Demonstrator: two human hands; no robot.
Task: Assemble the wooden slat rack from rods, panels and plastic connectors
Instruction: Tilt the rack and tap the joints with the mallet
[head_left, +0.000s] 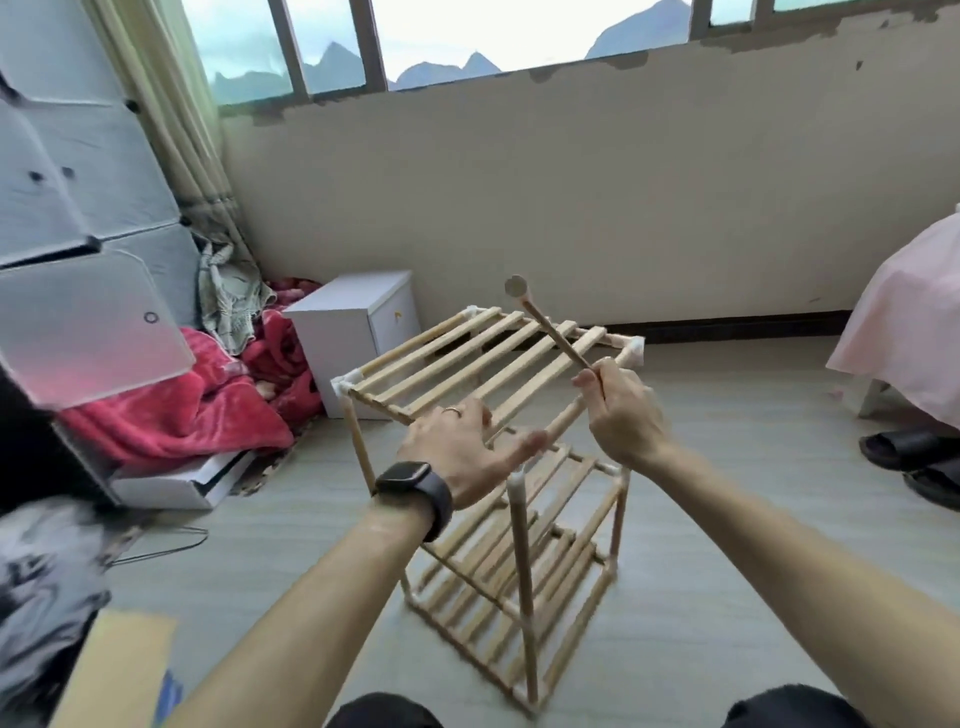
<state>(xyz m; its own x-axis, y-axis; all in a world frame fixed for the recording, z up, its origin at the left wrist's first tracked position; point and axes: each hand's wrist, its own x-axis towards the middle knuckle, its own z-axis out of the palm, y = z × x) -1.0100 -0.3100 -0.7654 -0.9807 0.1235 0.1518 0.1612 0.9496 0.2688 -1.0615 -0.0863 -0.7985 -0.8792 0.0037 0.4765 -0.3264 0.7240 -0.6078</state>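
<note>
The wooden slat rack (524, 561) stands on the floor in front of me, with slatted shelves joined by rods and white plastic connectors. Its top slat panel (467, 364) sits tilted, raised at the far side. My left hand (462, 452), with a black watch on the wrist, lies on the panel's near edge, fingers stretched toward the right. My right hand (623, 410) grips the handle of a small hammer (550, 327), whose round head points up and away over the panel. The near upright rod (522, 571) ends in a white connector just below my left hand.
A white box (358, 332) stands behind the rack by the wall. Red blankets (208, 410) and a plastic cube cabinet (78, 208) fill the left side. A pink-covered bed (909, 332) and black sandals (919, 462) lie right. Cardboard (119, 670) is near left.
</note>
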